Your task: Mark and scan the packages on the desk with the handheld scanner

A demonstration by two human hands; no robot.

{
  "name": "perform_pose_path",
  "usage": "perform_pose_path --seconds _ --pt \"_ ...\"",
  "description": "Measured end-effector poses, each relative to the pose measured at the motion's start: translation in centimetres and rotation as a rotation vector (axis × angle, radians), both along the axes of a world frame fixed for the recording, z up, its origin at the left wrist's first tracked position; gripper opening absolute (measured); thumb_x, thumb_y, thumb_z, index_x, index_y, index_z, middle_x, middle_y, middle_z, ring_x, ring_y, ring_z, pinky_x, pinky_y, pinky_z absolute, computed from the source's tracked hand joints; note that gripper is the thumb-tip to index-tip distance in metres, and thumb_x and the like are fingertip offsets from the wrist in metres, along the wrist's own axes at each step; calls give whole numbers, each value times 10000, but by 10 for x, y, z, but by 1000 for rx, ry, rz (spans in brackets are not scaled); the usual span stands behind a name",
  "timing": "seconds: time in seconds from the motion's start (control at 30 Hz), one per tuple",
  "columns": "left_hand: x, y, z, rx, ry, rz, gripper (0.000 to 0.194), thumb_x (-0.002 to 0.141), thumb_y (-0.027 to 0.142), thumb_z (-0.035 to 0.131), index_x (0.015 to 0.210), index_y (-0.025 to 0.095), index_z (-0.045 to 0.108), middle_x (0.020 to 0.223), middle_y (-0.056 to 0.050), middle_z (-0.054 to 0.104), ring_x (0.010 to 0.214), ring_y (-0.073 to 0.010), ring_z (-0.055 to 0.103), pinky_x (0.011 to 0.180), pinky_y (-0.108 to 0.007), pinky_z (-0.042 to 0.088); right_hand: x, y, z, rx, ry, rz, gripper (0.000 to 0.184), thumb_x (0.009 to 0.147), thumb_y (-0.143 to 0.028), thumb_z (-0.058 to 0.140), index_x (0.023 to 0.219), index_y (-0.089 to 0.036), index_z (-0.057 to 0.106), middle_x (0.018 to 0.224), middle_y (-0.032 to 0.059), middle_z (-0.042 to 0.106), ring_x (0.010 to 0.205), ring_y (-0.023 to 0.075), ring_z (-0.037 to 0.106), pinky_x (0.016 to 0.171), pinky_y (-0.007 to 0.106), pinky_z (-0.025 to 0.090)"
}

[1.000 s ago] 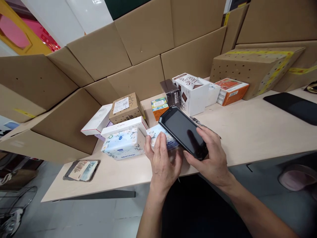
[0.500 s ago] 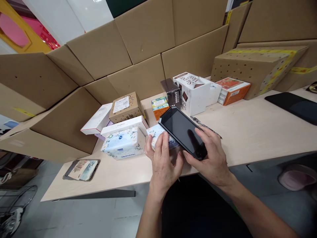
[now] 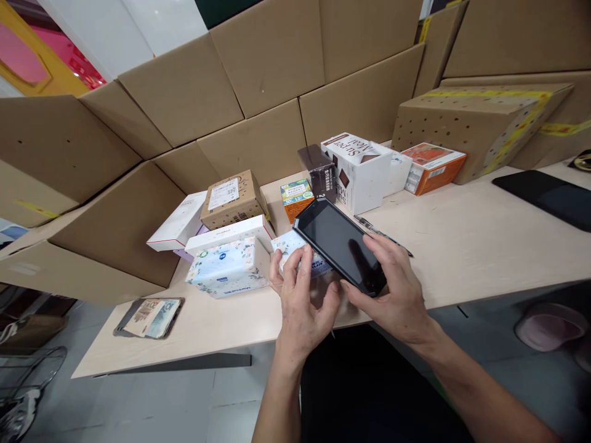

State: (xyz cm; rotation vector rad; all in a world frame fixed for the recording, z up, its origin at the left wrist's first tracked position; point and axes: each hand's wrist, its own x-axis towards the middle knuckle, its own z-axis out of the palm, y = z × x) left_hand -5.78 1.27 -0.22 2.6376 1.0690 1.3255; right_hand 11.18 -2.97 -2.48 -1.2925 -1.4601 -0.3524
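A black smartphone (image 3: pixel 344 243) with a dark screen is tilted in my right hand (image 3: pixel 392 286), whose thumb and fingers grip its lower right end. Close to the phone's left edge is my left hand (image 3: pixel 305 301), fingers bent upward and thumb spread apart; nothing shows in its grasp. Whether its fingertips touch the phone is hard to see. Behind my left fingers lies a blue-and-white tissue pack (image 3: pixel 286 243), partly hidden by the phone and hand. To its left sits a larger floral tissue pack (image 3: pixel 228 267). A pen (image 3: pixel 369 224) rests beyond the phone.
Several small boxes stand behind, among them a brown carton (image 3: pixel 234 200), a white box (image 3: pixel 357 172) and an orange box (image 3: pixel 434 169). Banknotes (image 3: pixel 154 317) lie at the table's left end, a black flat object (image 3: pixel 545 197) at the right. Cardboard walls (image 3: pixel 258 135) enclose the back.
The view has shifted very slightly, moving the scene a little leftward. My left thumb has edged slightly away from the right thumb. The phone stays in my right hand.
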Motion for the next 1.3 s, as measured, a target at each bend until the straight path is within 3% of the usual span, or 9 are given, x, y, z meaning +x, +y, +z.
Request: perform_pose_path --seconds 0.17,0.33,0.63,1.1,1.3 --pt "1 0 -2 22 -3 -1 660 898 242 612 1508 167 373 1374 -150 527 1425 -285 396 1249 -570 190 -2 0 0 -6 4 -8 786 794 -279 757 1498 -193 417 1357 188 567 1277 348 563 1035 557 522" --pt "3 -1 -5 -3 -23 42 736 883 251 630 1532 146 299 1413 -178 530 1506 -337 254 1217 -601 244 -3 0 -1 2 -6 -17 787 808 -292 746 1509 -209 398 1365 183 563 1276 353 560 1029 572 519" --pt "3 -3 -9 -14 -51 47 765 880 246 645 1542 155 273 1396 -178 538 1507 -356 224 1199 -608 276 -4 -2 1 -29 26 -13 772 814 -297 739 1501 -223 395 1367 180 552 1270 355 556 1011 578 530" --pt "2 -2 -10 -4 -13 69 751 892 256 628 1542 154 267 1401 -182 530 1505 -356 216 1195 -608 262 -2 0 -2 -3 41 -14 769 809 -315 746 1492 -239 402 1382 167 552 1273 351 563 1011 582 522" --pt "0 0 -12 35 16 76 723 909 240 603 1547 169 271 1440 -177 506 1498 -351 243 1197 -601 256 10 -7 5 46 56 -71 787 794 -319 767 1496 -245 420 1377 159 562 1239 349 582 987 562 544"
